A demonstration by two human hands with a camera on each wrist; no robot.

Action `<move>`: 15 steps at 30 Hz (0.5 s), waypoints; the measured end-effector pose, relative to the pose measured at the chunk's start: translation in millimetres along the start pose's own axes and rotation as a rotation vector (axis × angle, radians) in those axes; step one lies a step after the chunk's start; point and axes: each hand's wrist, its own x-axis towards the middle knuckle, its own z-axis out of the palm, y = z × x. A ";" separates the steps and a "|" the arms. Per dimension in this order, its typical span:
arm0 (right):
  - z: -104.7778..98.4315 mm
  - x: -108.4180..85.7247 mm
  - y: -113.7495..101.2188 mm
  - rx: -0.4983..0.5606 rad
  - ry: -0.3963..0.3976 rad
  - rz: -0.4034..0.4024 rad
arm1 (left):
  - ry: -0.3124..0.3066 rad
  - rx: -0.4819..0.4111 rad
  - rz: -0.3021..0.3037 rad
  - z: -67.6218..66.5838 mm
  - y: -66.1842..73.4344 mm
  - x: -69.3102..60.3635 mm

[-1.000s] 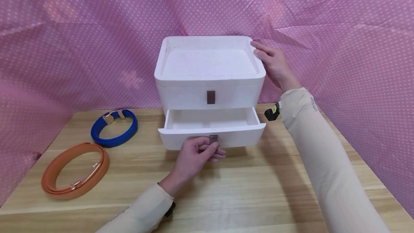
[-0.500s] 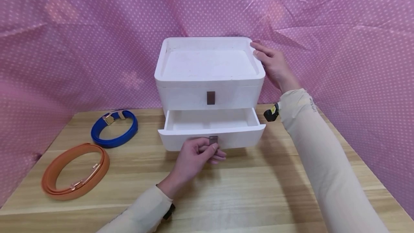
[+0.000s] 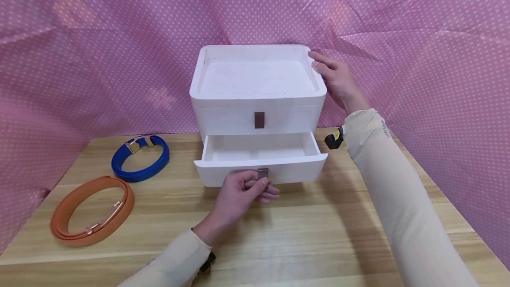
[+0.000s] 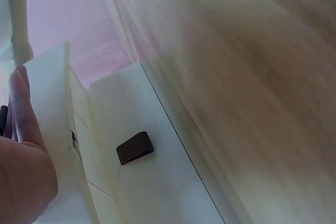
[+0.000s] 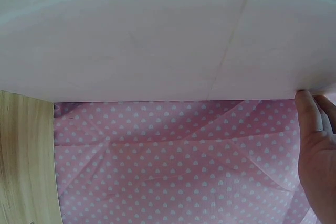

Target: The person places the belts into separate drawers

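A white drawer unit [image 3: 255,114] stands at the back of the table. Its upper drawer, with a brown tab [image 3: 259,120], is closed; the drawer [image 3: 296,172] below is pulled partway out, its visible inside bare. My left hand [image 3: 235,194] pinches the brown pull tab [image 3: 263,173] of that drawer between thumb and fingers. In the left wrist view another closed drawer front [image 4: 157,182] with a brown tab [image 4: 135,148] lies beneath. My right hand [image 3: 338,81] rests against the unit's upper right side near the back corner, fingers fairly straight, thumb at the rim.
On the table's left lie two coiled belts: a blue belt [image 3: 141,174] with a gold buckle, and nearer me an orange belt [image 3: 129,205]. Pink dotted cloth [image 3: 255,8] hangs behind and at both sides of the wooden table [image 3: 303,242].
The drawer has come out very slightly toward me, with my left hand still on its tab. My right hand and the belts keep their places.
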 end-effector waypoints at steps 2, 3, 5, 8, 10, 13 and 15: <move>0.5 -0.2 0.4 -0.002 -0.001 0.006 | -0.001 0.003 0.004 0.1 -0.3 -1.1; 0.7 -0.3 0.6 -0.002 -0.003 0.007 | -0.002 0.003 0.009 0.1 -0.6 -1.6; 0.9 -0.6 0.8 -0.010 -0.004 0.010 | -0.005 0.002 0.021 0.1 -1.1 -2.6; 0.8 -0.8 1.2 -0.011 -0.007 0.006 | -0.009 -0.003 0.035 0.6 -1.2 -3.7; 0.5 -1.0 1.5 -0.007 -0.004 0.001 | -0.010 -0.004 0.038 1.1 -0.8 -4.1; -0.1 -1.2 1.7 0.005 -0.004 -0.007 | -0.013 -0.003 0.041 1.8 0.1 -4.0; -0.4 -1.3 1.6 0.009 -0.002 -0.008 | -0.015 -0.005 0.042 1.7 0.4 -4.1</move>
